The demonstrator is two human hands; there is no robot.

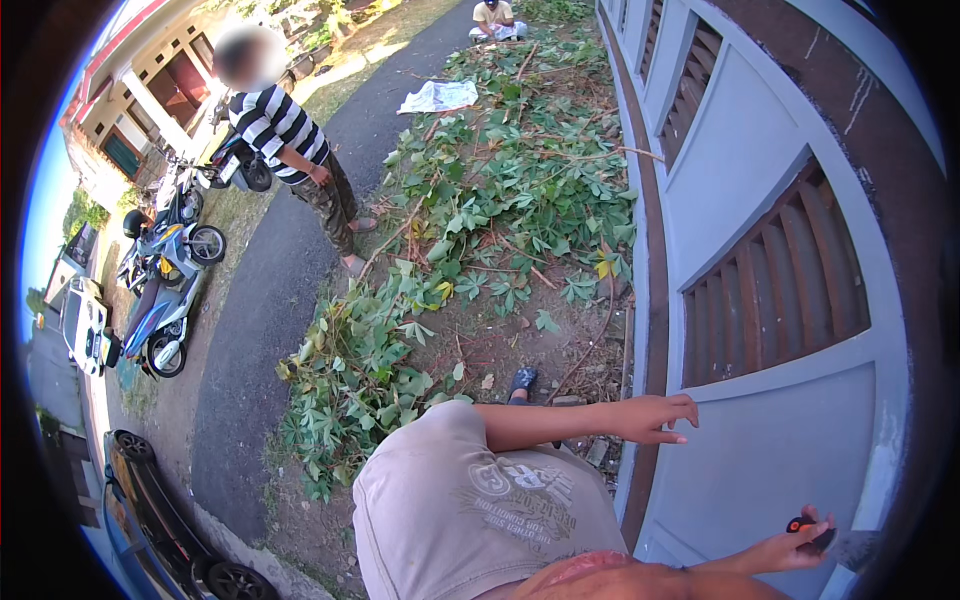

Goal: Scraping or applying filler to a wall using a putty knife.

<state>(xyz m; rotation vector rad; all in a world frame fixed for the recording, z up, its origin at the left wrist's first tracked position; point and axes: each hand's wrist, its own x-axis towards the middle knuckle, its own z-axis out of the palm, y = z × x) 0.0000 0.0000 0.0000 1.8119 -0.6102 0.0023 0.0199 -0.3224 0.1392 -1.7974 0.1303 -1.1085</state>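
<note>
My left hand [655,417] reaches out toward the grey-blue wall [760,440], fingers spread, holding nothing; whether the fingertips touch the wall I cannot tell. My right hand [800,545] is low at the right, closed around a small dark tool with an orange-red end [812,530], held against the wall's lower panel. My beige shirt [470,510] fills the bottom middle.
A slatted brown vent [775,270] sits in the wall above my hands. Cut leafy branches [470,220] cover the ground at left. A person in a striped shirt [285,135] stands on the path; another person [493,18] sits far off. Motorbikes [170,260] and a dark car [165,520] are parked left.
</note>
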